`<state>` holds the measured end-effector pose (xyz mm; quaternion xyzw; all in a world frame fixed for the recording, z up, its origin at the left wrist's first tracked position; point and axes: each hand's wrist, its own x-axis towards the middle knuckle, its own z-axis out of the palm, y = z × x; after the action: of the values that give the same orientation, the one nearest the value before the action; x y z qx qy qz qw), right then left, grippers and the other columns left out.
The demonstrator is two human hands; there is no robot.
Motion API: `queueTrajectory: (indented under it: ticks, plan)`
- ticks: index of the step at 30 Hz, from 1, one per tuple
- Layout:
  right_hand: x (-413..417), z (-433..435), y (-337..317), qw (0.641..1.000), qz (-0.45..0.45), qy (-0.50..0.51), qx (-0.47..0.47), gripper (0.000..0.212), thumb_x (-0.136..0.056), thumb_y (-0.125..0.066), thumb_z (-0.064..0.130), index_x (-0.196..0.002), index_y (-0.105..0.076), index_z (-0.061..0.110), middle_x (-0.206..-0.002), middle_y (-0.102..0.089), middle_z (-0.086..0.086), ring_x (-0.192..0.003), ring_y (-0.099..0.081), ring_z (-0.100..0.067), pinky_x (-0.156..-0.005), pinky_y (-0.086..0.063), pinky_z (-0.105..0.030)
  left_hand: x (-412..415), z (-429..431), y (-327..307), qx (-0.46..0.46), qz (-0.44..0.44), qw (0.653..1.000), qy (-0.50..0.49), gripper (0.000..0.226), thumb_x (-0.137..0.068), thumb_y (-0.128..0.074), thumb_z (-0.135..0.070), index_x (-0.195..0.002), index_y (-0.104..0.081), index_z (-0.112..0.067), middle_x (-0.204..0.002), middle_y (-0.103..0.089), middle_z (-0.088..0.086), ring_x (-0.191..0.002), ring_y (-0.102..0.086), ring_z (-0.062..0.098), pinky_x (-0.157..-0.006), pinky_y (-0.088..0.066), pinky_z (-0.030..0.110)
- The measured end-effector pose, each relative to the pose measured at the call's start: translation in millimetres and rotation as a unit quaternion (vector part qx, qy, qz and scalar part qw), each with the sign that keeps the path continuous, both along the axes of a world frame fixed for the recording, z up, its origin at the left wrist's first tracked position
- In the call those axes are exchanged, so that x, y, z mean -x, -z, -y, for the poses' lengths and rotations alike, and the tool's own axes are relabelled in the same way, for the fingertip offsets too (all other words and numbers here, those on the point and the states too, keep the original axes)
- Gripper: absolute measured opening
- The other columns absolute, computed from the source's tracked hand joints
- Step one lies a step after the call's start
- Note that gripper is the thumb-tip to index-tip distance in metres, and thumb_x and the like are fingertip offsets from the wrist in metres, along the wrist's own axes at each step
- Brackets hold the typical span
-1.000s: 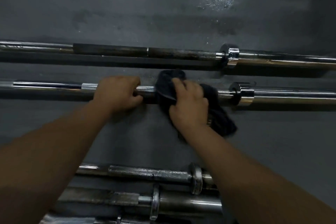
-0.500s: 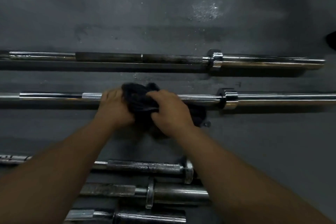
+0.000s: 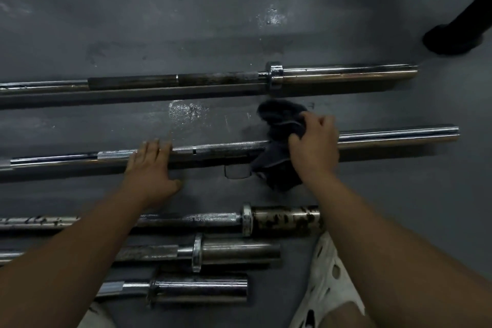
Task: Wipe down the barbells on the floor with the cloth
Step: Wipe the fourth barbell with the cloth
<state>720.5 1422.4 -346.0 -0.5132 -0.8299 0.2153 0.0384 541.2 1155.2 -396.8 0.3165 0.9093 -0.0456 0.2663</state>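
Observation:
Several steel barbells lie side by side on a grey floor. The second barbell [image 3: 226, 148] runs across the middle. My right hand [image 3: 315, 145] grips a dark cloth [image 3: 282, 125] wrapped over this bar where the shaft meets the sleeve; the collar is hidden under cloth and hand. My left hand [image 3: 151, 168] rests on the knurled shaft further left, fingers straight across the bar and thumb on the floor. The far barbell [image 3: 346, 74] lies beyond, with a chrome collar and a dark shaft.
Three shorter bars lie close to me: a rusty-sleeved bar [image 3: 286, 218], a second bar [image 3: 234, 251] and a third bar [image 3: 199, 289]. A wet patch [image 3: 189, 112] shines on the floor. A black shape [image 3: 452, 37] stands at top right. My patterned shorts [image 3: 327, 293] show below.
My right hand slid the cloth rightward along the middle bar to the collar. My left hand let go of its grip and now lies flat on the shaft. The view shifted right.

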Motion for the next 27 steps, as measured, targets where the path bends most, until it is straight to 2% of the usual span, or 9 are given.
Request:
queueTrajectory:
  ticks: [2, 4, 6, 9, 12, 16, 20, 24, 27]
  plan:
    - [-13.3, 24.9, 5.8, 0.995, 0.061, 0.037, 0.075, 0.058, -0.088, -0.065, 0.027, -0.140, -0.040, 0.019, -0.136, -0.040, -0.018, -0.118, -0.050, -0.041, -0.094, -0.046, -0.044, -6.7, -4.0, 1.8, 0.011, -0.009, 1.000, -0.018, 0.105, -0.080, -0.066, -0.054, -0.157, -0.003, -0.022, -0.165, 0.004, 0.012, -0.152, 0.005, 0.031, -0.121, -0.004, 0.046]
    - [-15.5, 59.0, 19.6, 0.962, 0.163, -0.027, 0.219, 0.051, -0.088, -0.062, 0.030, -0.134, -0.044, 0.018, -0.134, -0.051, -0.019, -0.116, -0.057, -0.039, -0.093, -0.047, -0.039, -7.3, -6.3, 4.5, 0.024, -0.020, 0.999, -0.011, 0.108, -0.079, -0.066, -0.058, -0.157, -0.001, -0.022, -0.165, 0.004, 0.014, -0.151, 0.005, 0.032, -0.121, -0.004, 0.046]
    - [-10.4, 68.4, 19.4, 0.957, 0.124, -0.044, 0.260, 0.036, -0.085, -0.060, 0.031, -0.119, -0.055, 0.021, -0.125, -0.060, -0.016, -0.110, -0.060, -0.035, -0.089, -0.049, -0.037, -3.6, -5.7, 6.1, 0.016, -0.030, 0.999, 0.001, 0.108, -0.077, -0.067, -0.058, -0.157, -0.006, -0.021, -0.164, -0.003, 0.014, -0.151, 0.001, 0.033, -0.120, -0.005, 0.048]
    - [10.7, 43.3, 13.3, 0.992, -0.063, 0.018, 0.106, 0.041, -0.082, -0.065, 0.027, -0.120, -0.054, 0.018, -0.126, -0.050, -0.013, -0.112, -0.052, -0.034, -0.089, -0.048, -0.040, 6.2, -4.6, 12.2, -0.011, -0.039, 0.999, 0.002, 0.102, -0.072, -0.068, -0.058, -0.153, -0.018, -0.024, -0.159, -0.017, 0.011, -0.149, -0.010, 0.031, -0.118, -0.006, 0.047]
    - [22.9, 41.8, 23.7, 0.997, -0.053, 0.044, -0.020, 0.052, -0.084, -0.066, 0.023, -0.133, -0.048, 0.021, -0.136, -0.037, -0.013, -0.122, -0.039, -0.033, -0.089, -0.042, -0.038, 11.9, -10.7, 17.5, -0.023, -0.047, 0.999, -0.004, 0.092, -0.060, -0.050, -0.058, -0.145, -0.027, -0.029, -0.147, -0.030, 0.008, -0.140, -0.020, 0.028, -0.114, -0.001, 0.042]
    - [68.0, 109.9, 44.8, 0.996, -0.021, 0.013, 0.091, 0.061, -0.081, -0.070, 0.026, -0.136, -0.045, 0.032, -0.139, -0.031, -0.010, -0.121, -0.043, -0.035, -0.094, -0.047, -0.042, 30.4, -15.9, 21.5, -0.052, -0.053, 0.997, 0.011, 0.080, -0.056, -0.049, -0.052, -0.133, -0.040, -0.029, -0.126, -0.043, 0.008, -0.123, -0.037, 0.029, -0.107, -0.012, 0.042]
    - [121.8, 141.9, 31.1, 0.956, -0.043, -0.233, 0.171, 0.043, -0.082, -0.066, 0.023, -0.123, -0.056, 0.027, -0.123, -0.042, -0.010, -0.108, -0.052, -0.034, -0.092, -0.048, -0.038, 71.5, -28.9, 17.0, -0.045, -0.012, 0.998, 0.048, 0.057, -0.074, -0.050, -0.048, -0.125, -0.050, -0.023, -0.121, -0.055, 0.008, -0.116, -0.050, 0.031, -0.097, -0.028, 0.040]
    - [108.8, 57.6, 29.2, 0.988, -0.153, -0.034, 0.013, 0.046, -0.075, -0.063, 0.015, -0.121, -0.061, 0.024, -0.122, -0.042, -0.007, -0.114, -0.048, -0.032, -0.095, -0.042, -0.033, 104.5, -45.2, 21.8, -0.050, -0.045, 0.994, 0.092, 0.041, -0.074, -0.069, -0.037, -0.111, -0.054, -0.027, -0.115, -0.066, 0.007, -0.104, -0.063, 0.033, -0.084, -0.043, 0.039]
    - [96.1, 43.0, 46.0, 0.999, 0.008, -0.023, -0.037, 0.070, -0.079, -0.065, 0.017, -0.144, -0.045, 0.033, -0.155, -0.026, -0.011, -0.140, -0.026, -0.036, -0.105, -0.040, -0.048, 110.3, -48.3, 31.1, -0.091, -0.073, 0.988, 0.102, 0.045, -0.069, -0.071, -0.034, -0.110, -0.055, -0.023, -0.111, -0.064, 0.008, -0.098, -0.063, 0.035, -0.082, -0.045, 0.041]
